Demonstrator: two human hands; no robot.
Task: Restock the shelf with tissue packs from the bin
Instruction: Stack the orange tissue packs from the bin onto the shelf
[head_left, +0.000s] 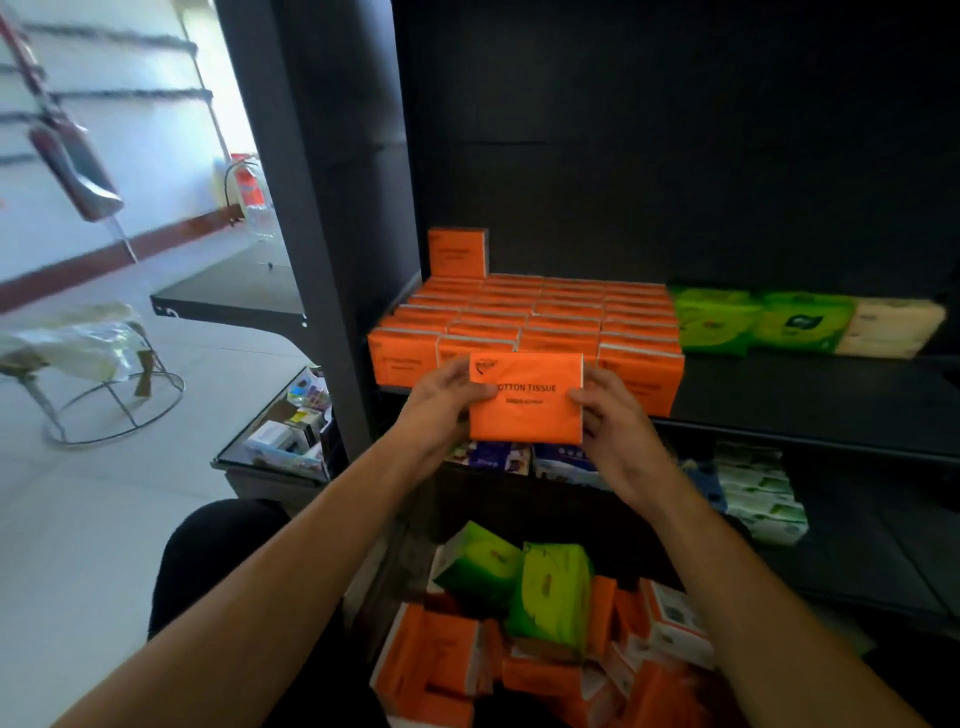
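Observation:
I hold an orange tissue pack (525, 397) marked "COTTON TISSUE" upright in front of the shelf. My left hand (451, 395) grips its left edge and my right hand (605, 410) grips its right edge. Just behind it, rows of matching orange packs (540, 312) fill the left part of the black shelf (805, 395), with one more orange pack (457, 253) standing on top at the back left. Below my arms the bin (545, 634) holds several orange and green packs in a loose heap; its walls are hard to make out.
Green packs (753, 322) and a cream pack (893, 327) lie right of the orange rows. A lower shelf holds blue and white-green packs (763, 499). A dark upright post (317, 208) stands left, with a low shelf of small boxes (296, 426) and a wire stool (98, 374) beyond.

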